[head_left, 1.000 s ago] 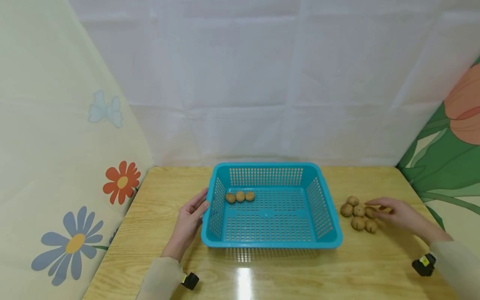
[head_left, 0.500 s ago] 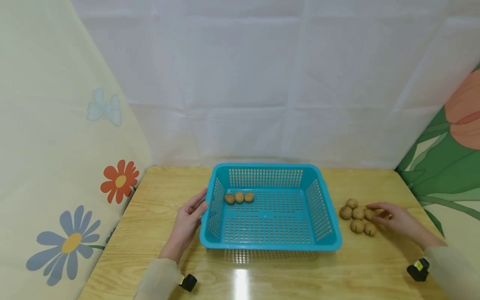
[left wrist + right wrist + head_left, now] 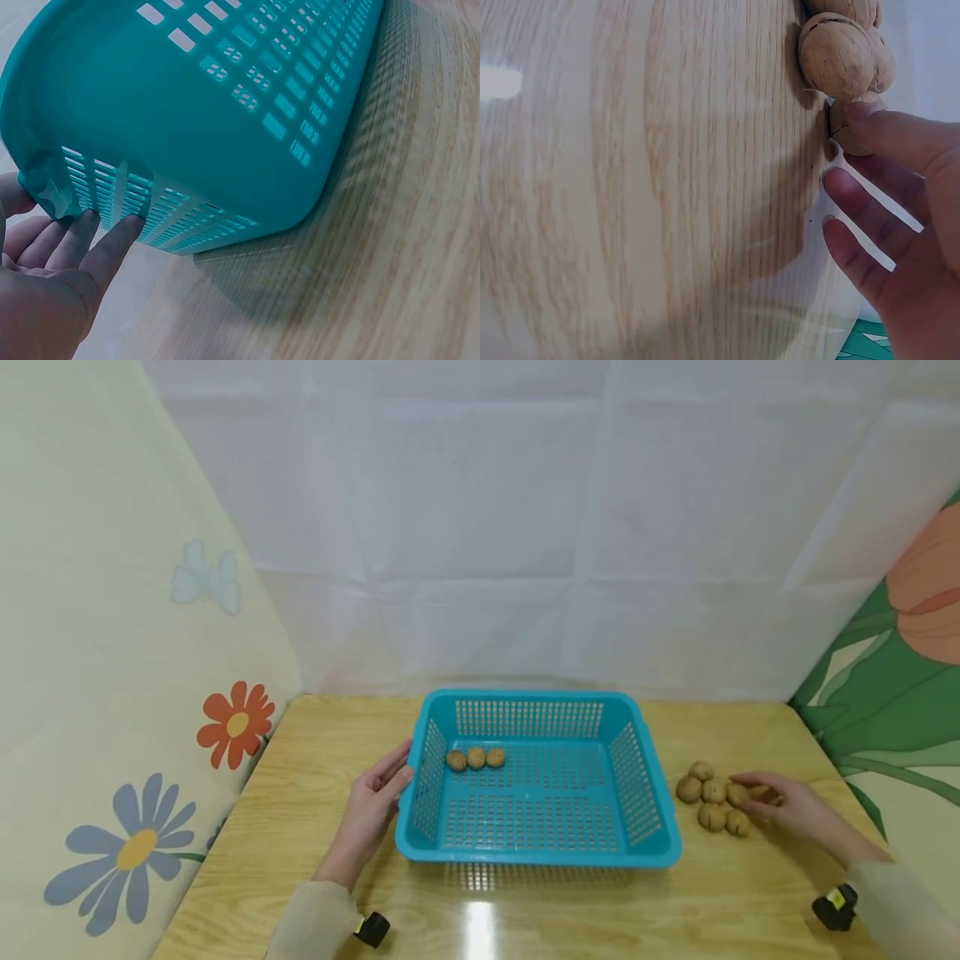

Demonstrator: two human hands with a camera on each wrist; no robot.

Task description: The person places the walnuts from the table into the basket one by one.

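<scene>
A blue plastic basket (image 3: 538,858) with slotted walls stands on the table, and three walnuts (image 3: 476,758) lie in a row at its left inside. My left hand (image 3: 371,797) grips the basket's left rim. In the left wrist view the thumb lies over the rim and the fingertips (image 3: 133,223) press the outer wall. To the right of the basket sits a cluster of several walnuts (image 3: 712,791). My right hand (image 3: 791,810) pinches the rightmost walnut (image 3: 847,135) of the middle row between thumb and forefinger, its other fingers spread below. That walnut still touches the cluster.
The wooden table (image 3: 525,918) reaches back to a white cloth backdrop (image 3: 480,527). Flower-printed cloths hang at the left and right sides. A small black device (image 3: 372,929) is at the left wrist, another black device (image 3: 836,907) at the right.
The head view has shifted slightly, moving the whole scene a little left and down. My right thumb and forefinger have drawn in around the walnut. The left hand keeps its grip on the basket.
</scene>
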